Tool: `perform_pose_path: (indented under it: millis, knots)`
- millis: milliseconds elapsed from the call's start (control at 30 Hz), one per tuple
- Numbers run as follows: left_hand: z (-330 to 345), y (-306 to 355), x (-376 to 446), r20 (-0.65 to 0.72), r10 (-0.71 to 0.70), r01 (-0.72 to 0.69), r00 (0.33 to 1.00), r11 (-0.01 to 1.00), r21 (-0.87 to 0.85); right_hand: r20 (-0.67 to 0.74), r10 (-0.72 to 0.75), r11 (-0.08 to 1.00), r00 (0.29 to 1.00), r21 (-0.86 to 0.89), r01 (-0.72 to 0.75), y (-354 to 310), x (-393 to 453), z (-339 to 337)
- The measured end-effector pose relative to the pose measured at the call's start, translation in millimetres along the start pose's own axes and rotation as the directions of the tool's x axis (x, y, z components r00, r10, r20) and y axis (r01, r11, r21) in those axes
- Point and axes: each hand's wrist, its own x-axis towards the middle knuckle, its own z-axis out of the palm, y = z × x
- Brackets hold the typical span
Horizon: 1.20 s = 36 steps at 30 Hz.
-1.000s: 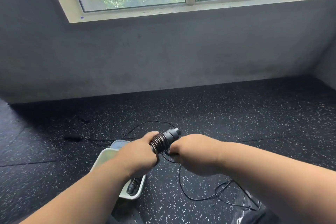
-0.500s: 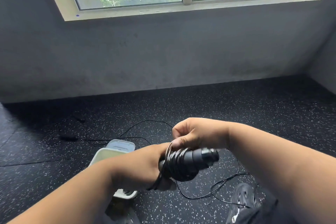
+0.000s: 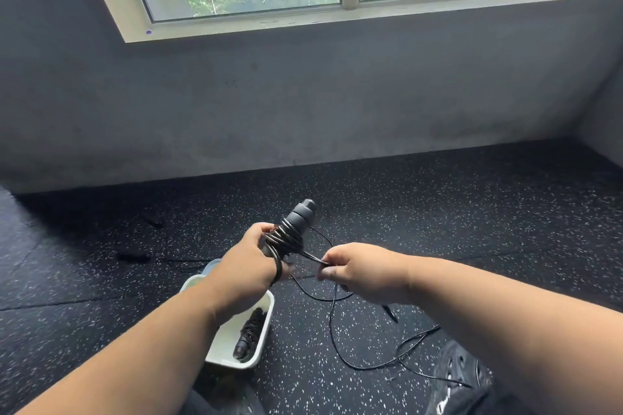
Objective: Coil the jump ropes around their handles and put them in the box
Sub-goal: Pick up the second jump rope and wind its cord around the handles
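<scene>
My left hand (image 3: 249,263) grips black jump rope handles (image 3: 298,221), their tip pointing up and away, with several turns of thin black rope (image 3: 286,239) wound round them. To the right, my right hand (image 3: 360,271) pinches the rope just beside the coil. The loose rope (image 3: 367,365) trails down onto the floor in loops. Under my left forearm stands a white box (image 3: 261,340) with one coiled black jump rope (image 3: 249,335) lying in it.
The floor is black speckled rubber. Another black handle (image 3: 133,256) with its rope lies on the floor at the left, and a small dark object (image 3: 153,219) farther back. A black shoe (image 3: 462,377) shows at lower right. A grey wall with a window closes the far side.
The handles swung from pointing right to pointing up and away. My right hand moved from above the coil down to its right side, pulling the rope along.
</scene>
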Motion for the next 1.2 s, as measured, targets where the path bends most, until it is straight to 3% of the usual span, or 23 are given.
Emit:
perform_pose_path:
  millis: [67, 200, 300, 400, 500, 600, 700, 800, 967, 1067, 1200]
  knots:
    - [-1, -7, 5, -0.017, -0.045, 0.046, 0.999, 0.996, 0.080, 0.005, -0.011, 0.994, 1.000, -0.105, 0.012, -10, -6, 5]
    - [13, -6, 2, -0.042, -0.048, 0.056, 0.998, 0.975, 0.217, 0.031, 0.011, 0.992, 0.999, 0.125, -0.015, -29, -15, 26]
    - [19, 1, -4, -0.097, -0.006, 0.038, 0.995, 0.939, 0.341, -0.038, -0.066, 0.988, 0.997, -0.145, 0.060, -36, -19, 29]
    - [20, 2, -9, -0.119, 0.046, 0.016, 0.992, 0.878, 0.478, -0.008, -0.149, 0.904, 0.989, -0.406, 0.133, -43, -30, 28]
    - [26, -1, -12, -0.038, 0.037, -0.008, 0.999, 0.808, 0.589, 0.087, -0.211, 0.771, 0.974, -0.598, 0.221, -49, -39, 23]
    - [36, 0, -17, 0.106, 0.000, -0.065, 0.994, 0.792, 0.607, 0.090, -0.241, 0.699, 0.966, -0.675, 0.237, -52, -41, 9]
    - [44, 1, -20, 0.175, -0.039, -0.069, 0.984, 0.821, 0.566, 0.060, -0.220, 0.781, 0.974, -0.587, 0.213, -53, -41, 1]
    - [44, 3, -18, 0.155, -0.039, -0.034, 0.987, 0.896, 0.443, -0.069, -0.205, 0.910, 0.976, -0.381, 0.164, -47, -39, -4]
    - [42, 5, -14, 0.138, 0.048, -0.099, 0.989, 0.914, 0.393, -0.124, -0.253, 0.951, 0.959, -0.215, 0.223, -52, -39, -4]
    - [46, 2, -15, 0.121, 0.068, -0.112, 0.990, 0.906, 0.408, -0.139, -0.250, 0.951, 0.958, -0.220, 0.216, -55, -41, -3]
    - [42, 7, -11, -0.005, 0.051, -0.047, 0.999, 0.946, 0.321, -0.174, -0.267, 0.932, 0.948, -0.297, 0.208, -50, -43, 4]
